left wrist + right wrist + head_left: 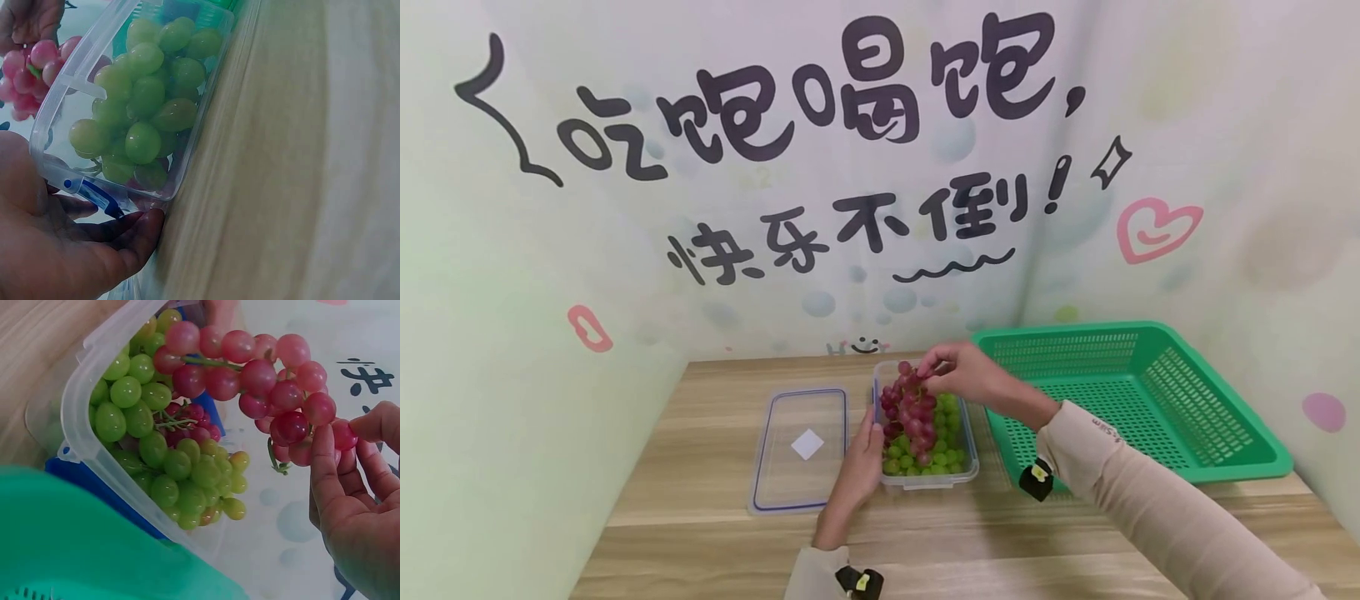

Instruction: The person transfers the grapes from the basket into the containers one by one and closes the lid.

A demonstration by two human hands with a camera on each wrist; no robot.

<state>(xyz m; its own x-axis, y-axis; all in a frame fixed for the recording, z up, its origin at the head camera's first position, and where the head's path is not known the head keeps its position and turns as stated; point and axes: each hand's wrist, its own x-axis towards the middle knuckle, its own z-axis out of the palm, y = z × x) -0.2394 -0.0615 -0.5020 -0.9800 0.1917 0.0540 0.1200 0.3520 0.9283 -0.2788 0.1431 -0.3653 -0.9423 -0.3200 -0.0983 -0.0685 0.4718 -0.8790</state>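
Note:
My right hand point(962, 379) pinches a bunch of red grapes point(256, 375) by one end, with thumb and fingertips on a grape. The bunch hangs over the clear plastic container point(928, 481). Inside the container lie green grapes point(147, 94), and more red grapes point(187, 422) show among them. With its thumb near the rim and its fingers on the side by a blue clip point(94, 195), my left hand point(861, 458) holds the container's left side.
Left of the container, its clear lid point(797, 492) with a blue seal lies flat on the wooden table point(700, 550), a white square point(807, 444) on it. A large green basket point(1217, 400) stands to the right, beneath my right forearm. A printed curtain point(775, 317) closes off the back.

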